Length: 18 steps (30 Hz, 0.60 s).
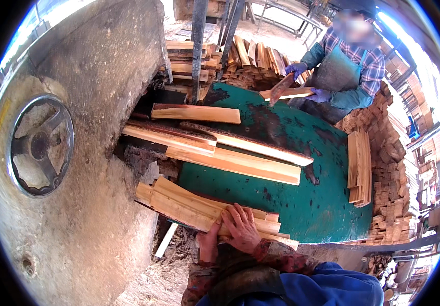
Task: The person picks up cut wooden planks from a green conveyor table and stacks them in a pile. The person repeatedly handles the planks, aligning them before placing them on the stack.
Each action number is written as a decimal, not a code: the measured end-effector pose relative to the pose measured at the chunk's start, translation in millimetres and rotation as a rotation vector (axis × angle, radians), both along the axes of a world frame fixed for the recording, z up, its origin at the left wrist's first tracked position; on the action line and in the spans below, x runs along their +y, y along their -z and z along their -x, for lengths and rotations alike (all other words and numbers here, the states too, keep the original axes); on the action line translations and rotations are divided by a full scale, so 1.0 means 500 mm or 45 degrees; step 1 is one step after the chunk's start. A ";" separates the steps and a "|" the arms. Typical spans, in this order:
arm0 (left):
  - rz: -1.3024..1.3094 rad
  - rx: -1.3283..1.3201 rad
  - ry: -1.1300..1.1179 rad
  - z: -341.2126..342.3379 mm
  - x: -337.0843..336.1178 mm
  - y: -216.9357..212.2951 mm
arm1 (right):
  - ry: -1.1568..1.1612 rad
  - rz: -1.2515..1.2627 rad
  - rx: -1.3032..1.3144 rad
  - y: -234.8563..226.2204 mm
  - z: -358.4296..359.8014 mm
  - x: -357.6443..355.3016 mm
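Note:
A stack of pale wooden boards [179,206] lies along the near left edge of a green table [220,199]. My right hand [243,229] rests flat on top of the stack, fingers stretched over the wood. Beside it, my left hand [209,244] closes on the near side of the same boards, its lower fingers partly hidden. Farther in, several loose boards with dark bark edges [255,163] lie across the table. Their left ends reach toward a large worn machine panel [102,92].
A handwheel [40,145] is on the machine panel at left. Across the table, a co-worker [340,76] in gloves holds boards. A small bundle of boards [359,168] lies at the right edge. Big wood stacks [391,173] stand beyond; a metal post [198,51] rises behind.

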<state>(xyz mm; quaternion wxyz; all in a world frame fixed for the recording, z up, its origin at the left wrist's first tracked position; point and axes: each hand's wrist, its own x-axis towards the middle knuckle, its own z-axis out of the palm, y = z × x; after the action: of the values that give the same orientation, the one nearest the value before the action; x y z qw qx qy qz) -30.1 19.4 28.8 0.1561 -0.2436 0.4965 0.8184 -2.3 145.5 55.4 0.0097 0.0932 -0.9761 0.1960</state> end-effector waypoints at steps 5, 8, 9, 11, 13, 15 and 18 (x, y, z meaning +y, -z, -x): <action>-0.115 -0.095 0.056 -0.009 -0.012 0.022 | 0.035 0.004 0.033 0.000 -0.003 -0.007; -0.028 0.032 0.170 -0.021 -0.024 0.056 | 0.039 -0.027 0.038 0.000 -0.004 -0.011; -0.035 0.044 0.174 -0.023 -0.027 0.065 | 0.041 -0.041 0.040 0.001 -0.003 -0.012; -0.162 -0.056 0.082 -0.014 -0.015 0.030 | 0.043 -0.072 0.020 0.009 -0.008 -0.009; -0.146 0.030 0.130 -0.014 -0.013 0.042 | 0.036 -0.060 0.039 0.008 -0.007 -0.009; -0.172 0.033 0.119 -0.018 -0.015 0.046 | 0.030 -0.050 0.041 0.011 -0.007 -0.009; -0.235 -0.041 0.067 -0.014 -0.010 0.039 | 0.023 -0.063 0.075 0.014 -0.007 -0.007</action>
<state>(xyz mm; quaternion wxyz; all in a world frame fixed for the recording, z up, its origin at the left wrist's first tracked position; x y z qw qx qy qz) -23.0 14.1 9.3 0.2072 -0.2282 0.4227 0.8523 1.1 142.2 48.3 0.0378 0.0903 -0.9808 0.1687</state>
